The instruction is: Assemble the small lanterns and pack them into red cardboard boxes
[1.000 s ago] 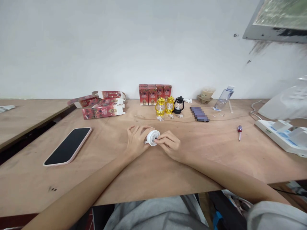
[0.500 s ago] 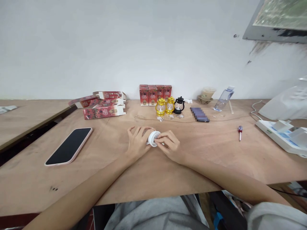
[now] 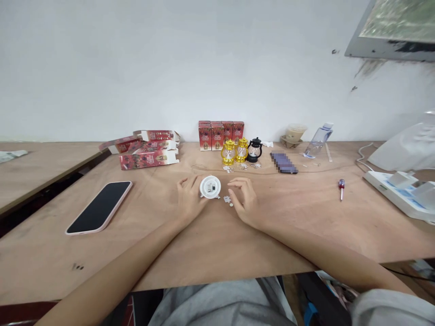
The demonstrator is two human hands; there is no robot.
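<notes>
My left hand [image 3: 190, 198] grips a round white part [image 3: 210, 187] whose open face, with a small dark component inside, is turned toward me. To the right of it, my right hand [image 3: 245, 202] is empty, its thumb and fingers curved and apart. Between the hands, small white pieces [image 3: 227, 198] and a tiny round disc [image 3: 231, 204] lie on the wooden table [image 3: 210, 244]. Farther back stand two gold lanterns [image 3: 229, 152] [image 3: 241, 150] and a black lantern [image 3: 253, 150], with small white bits in front of them.
Red boxes [image 3: 211, 136] stand by the wall; opened cartons [image 3: 147, 158] lie left of them. A pink-edged phone [image 3: 99, 207] is at left. Another phone [image 3: 284, 162], a cup [image 3: 295, 132], a bottle [image 3: 317, 141], a screwdriver [image 3: 341, 189] and a power strip [image 3: 401, 194] are at right.
My right hand has come off the white part and opened. My left hand has moved the part slightly left and turned its face up, and the small pieces between the hands now show.
</notes>
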